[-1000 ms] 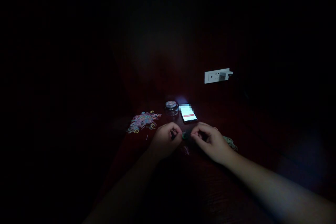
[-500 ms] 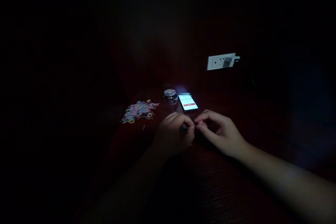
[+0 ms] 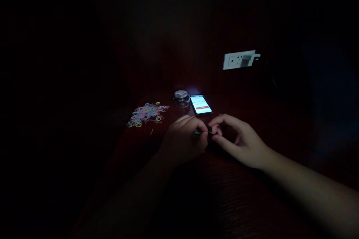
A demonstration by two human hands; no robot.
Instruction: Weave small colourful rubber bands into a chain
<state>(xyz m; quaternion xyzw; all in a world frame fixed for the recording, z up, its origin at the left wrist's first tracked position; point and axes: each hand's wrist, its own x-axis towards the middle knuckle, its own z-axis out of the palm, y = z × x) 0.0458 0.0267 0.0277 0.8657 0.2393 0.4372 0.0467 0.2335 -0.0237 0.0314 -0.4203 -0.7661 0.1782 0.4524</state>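
Observation:
My left hand (image 3: 183, 138) is closed in a pinch, thumb against forefinger, with a bit of a small green rubber band (image 3: 198, 133) showing inside the curl of the fingers. Just right of that pinch is my right hand (image 3: 241, 140), its thumb and forefinger apart and its other fingertips bent close to the left fingertips. A thin strand seems to run between the two hands; the dim light hides whether it loops on a right finger. To the left lies a pile of small coloured rubber bands (image 3: 148, 114).
A round clear jar with a lid (image 3: 181, 95) stands behind my hands. Beside it a lit phone (image 3: 201, 105) lies on the dark red table (image 3: 230, 183). A white wall socket (image 3: 238, 60) with a plug is on the right. One loose strand (image 3: 152, 132) lies near the pile.
My right thumb has parted from the forefinger and drawn down slightly. More of the green band shows in my left hand. The whole view has shifted a little.

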